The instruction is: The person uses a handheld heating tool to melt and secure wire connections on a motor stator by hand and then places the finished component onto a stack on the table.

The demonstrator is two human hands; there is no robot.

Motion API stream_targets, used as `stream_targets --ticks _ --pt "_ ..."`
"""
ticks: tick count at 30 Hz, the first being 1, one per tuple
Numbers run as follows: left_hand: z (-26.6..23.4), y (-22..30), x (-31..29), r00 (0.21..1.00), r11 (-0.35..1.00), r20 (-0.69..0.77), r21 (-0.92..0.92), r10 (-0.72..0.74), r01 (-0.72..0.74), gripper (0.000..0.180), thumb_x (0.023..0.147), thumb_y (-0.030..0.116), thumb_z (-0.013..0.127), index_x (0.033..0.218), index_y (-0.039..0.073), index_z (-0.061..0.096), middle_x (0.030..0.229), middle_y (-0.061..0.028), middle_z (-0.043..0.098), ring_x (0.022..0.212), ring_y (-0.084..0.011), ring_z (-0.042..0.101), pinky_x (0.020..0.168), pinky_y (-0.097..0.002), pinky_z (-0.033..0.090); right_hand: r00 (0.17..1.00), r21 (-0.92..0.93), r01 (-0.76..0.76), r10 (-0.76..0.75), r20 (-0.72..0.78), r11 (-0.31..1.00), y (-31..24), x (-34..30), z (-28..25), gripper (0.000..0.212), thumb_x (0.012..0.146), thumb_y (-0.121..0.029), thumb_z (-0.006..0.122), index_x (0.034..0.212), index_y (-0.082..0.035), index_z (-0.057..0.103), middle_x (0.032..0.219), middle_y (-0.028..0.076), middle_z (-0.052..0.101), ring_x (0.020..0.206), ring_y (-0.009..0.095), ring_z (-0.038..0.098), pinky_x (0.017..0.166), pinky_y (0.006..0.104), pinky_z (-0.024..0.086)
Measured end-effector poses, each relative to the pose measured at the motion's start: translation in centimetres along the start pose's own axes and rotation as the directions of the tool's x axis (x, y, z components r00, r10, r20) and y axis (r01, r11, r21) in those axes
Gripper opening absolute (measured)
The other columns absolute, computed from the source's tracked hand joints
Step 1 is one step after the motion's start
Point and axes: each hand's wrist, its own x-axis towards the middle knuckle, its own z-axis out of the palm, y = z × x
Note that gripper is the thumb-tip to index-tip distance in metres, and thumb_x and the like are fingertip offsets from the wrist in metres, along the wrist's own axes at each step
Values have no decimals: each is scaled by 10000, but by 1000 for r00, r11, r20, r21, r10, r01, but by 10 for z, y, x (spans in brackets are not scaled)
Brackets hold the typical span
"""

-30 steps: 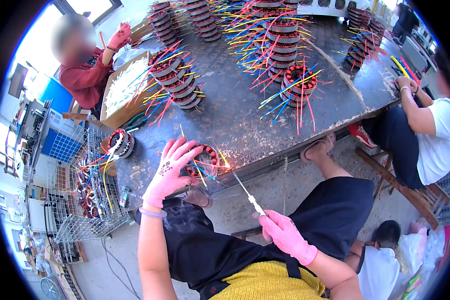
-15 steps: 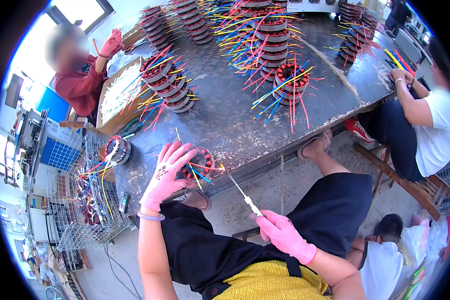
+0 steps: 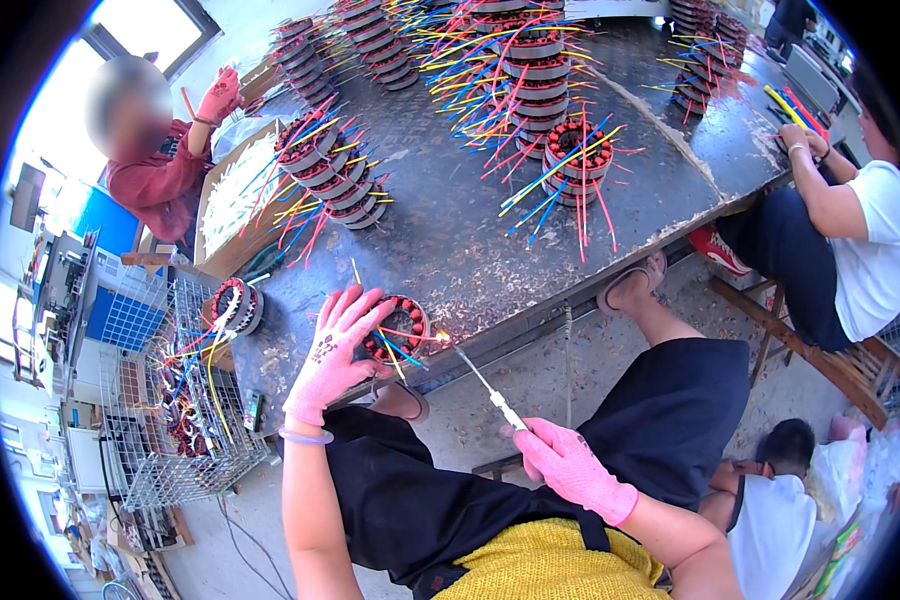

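A motor stator (image 3: 416, 318), a grey ring with red windings, lies near the table's edge, with red, blue and yellow wires coming out. My left hand (image 3: 335, 350), in a pink glove, rests against its left side with fingers stretched out and apart. In my right hand (image 3: 573, 466), also gloved in pink, is a slender tool (image 3: 503, 408) with a white handle section and a long thin metal stem, gripped at its lower end. A small bright flame (image 3: 443, 338) shows at the stem's tip, by the end of a red wire from the stator.
Stacks of stators (image 3: 338, 172) with splayed wires stand on the dark table (image 3: 440, 240). One loose stator (image 3: 237, 305) sits left of my hand. A wire basket (image 3: 185, 460) stands at the left. Co-workers sit at left and right; another person is low at the lower right.
The glow at the tool's tip looks brighter and more orange. Both hands keep nearly the same place; the whole view has shifted slightly.
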Motion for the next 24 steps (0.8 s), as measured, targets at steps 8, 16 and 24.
stream_targets --ticks 8,16,24 --pt "-1 0 1 1000 1000 12 0 -5 5 865 638 208 799 1455 171 516 1526 -66 464 1464 -345 332 1244 -517 180 1000 83 -25 26 -9 996 0 -1 2 334 1053 -265 490 1184 26 588 696 57 550 614 114 531 604 305 460" --pt "0 -1 1 1000 1000 20 9 -3 3 864 640 195 799 1455 164 514 1528 -67 459 1464 -345 331 1245 -515 179 999 35 -35 35 2 999 0 1 1 351 1053 -284 494 1178 31 588 700 56 548 627 105 524 607 306 460" --pt "-2 2 1 999 1000 27 -10 -22 23 886 610 157 814 1449 145 527 1532 -59 460 1487 -311 301 1249 -498 174 1000 37 0 1 -27 999 -4 -1 3 395 1051 -337 490 1219 -21 657 664 -7 516 600 71 451 575 261 383"
